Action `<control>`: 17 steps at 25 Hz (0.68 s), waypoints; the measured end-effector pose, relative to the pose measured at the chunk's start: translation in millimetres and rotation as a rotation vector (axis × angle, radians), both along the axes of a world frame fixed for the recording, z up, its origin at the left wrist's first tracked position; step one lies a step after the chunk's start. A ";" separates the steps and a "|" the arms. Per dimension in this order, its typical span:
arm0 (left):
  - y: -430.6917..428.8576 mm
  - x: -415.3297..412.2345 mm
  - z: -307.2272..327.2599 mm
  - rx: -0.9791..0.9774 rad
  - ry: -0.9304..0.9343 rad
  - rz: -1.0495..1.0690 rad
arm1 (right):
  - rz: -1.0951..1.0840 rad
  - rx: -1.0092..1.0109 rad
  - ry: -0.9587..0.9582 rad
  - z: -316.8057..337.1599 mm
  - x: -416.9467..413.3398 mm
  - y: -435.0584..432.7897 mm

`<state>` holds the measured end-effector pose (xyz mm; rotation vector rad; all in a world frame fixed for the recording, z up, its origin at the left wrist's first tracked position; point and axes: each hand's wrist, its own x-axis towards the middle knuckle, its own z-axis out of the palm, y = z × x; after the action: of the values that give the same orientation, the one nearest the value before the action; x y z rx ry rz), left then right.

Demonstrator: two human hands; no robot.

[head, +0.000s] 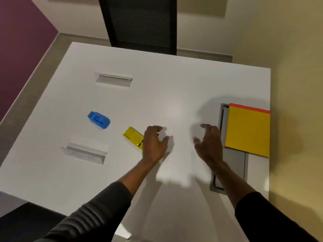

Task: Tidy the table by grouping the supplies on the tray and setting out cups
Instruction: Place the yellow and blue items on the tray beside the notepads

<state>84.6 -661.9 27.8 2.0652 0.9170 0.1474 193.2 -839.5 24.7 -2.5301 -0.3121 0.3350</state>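
On the white table [166, 88] a small yellow plastic item [133, 137] lies just left of my left hand [154, 144], which hovers over its right end with fingers spread and empty. A blue plastic item [99, 119] lies further left. My right hand [208, 143] is open above the table, fingers curled, holding nothing. To its right a yellow pad with an orange top edge [248, 131] lies at the table's right edge, partly over a grey panel [235, 165]. No tray or cups are in view.
Two rectangular recessed slots sit in the tabletop, one at the far left [113, 79] and one at the near left [85, 153]. A black mesh chair [139, 23] stands behind the far edge. Walls close in on the right and the left.
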 end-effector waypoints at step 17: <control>136.1 -66.4 -47.4 -0.045 0.340 0.009 | 0.536 -0.180 0.138 -35.1 -105.9 150.4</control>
<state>18.2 -525.8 -19.6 2.0796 1.1212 -0.2258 87.3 -689.1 -10.3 -2.5427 -0.9451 0.7668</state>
